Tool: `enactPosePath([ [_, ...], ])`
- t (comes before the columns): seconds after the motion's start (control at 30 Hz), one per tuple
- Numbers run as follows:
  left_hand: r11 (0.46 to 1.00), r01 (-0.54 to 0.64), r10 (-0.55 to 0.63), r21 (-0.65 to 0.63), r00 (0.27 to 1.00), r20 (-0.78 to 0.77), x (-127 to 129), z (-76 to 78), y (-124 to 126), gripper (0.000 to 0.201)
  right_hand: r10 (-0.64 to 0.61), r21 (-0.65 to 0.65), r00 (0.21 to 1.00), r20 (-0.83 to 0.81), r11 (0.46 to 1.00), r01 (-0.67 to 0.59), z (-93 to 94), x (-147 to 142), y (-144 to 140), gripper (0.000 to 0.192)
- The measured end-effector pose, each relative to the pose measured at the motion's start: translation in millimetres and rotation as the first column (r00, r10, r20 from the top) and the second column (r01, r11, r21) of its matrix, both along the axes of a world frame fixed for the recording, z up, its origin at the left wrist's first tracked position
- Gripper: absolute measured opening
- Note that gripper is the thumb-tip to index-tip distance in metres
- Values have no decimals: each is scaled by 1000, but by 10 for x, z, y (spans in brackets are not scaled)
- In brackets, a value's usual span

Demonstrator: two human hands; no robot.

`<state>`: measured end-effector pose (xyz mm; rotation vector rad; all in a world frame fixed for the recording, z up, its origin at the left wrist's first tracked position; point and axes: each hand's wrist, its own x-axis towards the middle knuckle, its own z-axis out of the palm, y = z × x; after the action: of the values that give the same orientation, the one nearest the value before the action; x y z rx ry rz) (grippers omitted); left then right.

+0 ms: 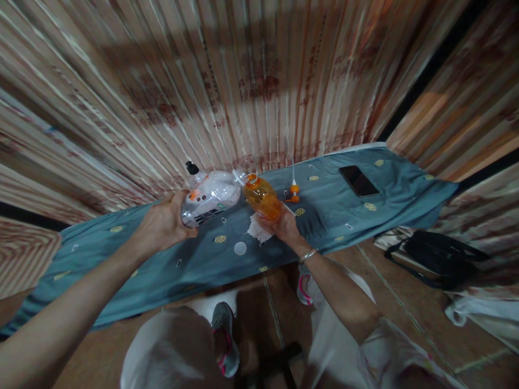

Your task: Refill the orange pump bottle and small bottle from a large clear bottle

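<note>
We saw the left hand (164, 222) wrapped around the base of a clear bottle (211, 199), which was tipped on its side with its neck pointing toward three o'clock. The right hand (284, 226) gripped an orange bottle (263, 198) from below, leaning it toward ten o'clock so that its open mouth met the neck of the clear one. Both bottles were held just above the table's blue cloth (348, 221), which was dotted with small yellow patterns. A silver bangle (307, 255) sat on the right wrist.

Beneath the right hand lay a crumpled white tissue (257, 229), touching the cloth, and just at its seven o'clock we noted a small white round cap (240, 248). A black pump head (190, 167) stood at eleven o'clock of the clear bottle, right behind it. At three o'clock of the orange bottle rested an orange pump nozzle (294, 192) with a white tube pointing up. Farther toward three o'clock a dark phone (358, 180) lay flat on the cloth, well apart from the hands. A black bag (436, 258) sat on the floor at four o'clock.
</note>
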<state>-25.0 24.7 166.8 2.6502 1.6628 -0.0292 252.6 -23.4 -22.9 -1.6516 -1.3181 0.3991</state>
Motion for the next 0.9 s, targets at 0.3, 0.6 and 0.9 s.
enactPosePath([
  [0.3,999,-40,40,-3,997,-66,3,-9,7,79,13,-12,1000,-6,1000,-14,1,17,7,51],
  [0.6,1000,-24,23,-6,999,-31,-2,20,3,82,4,-2,1000,-17,1000,-4,-2,9,7,54],
  [0.9,1000,-24,24,6,999,-35,27,16,-7,80,-15,-38,999,-31,999,14,8,2,-3,58],
])
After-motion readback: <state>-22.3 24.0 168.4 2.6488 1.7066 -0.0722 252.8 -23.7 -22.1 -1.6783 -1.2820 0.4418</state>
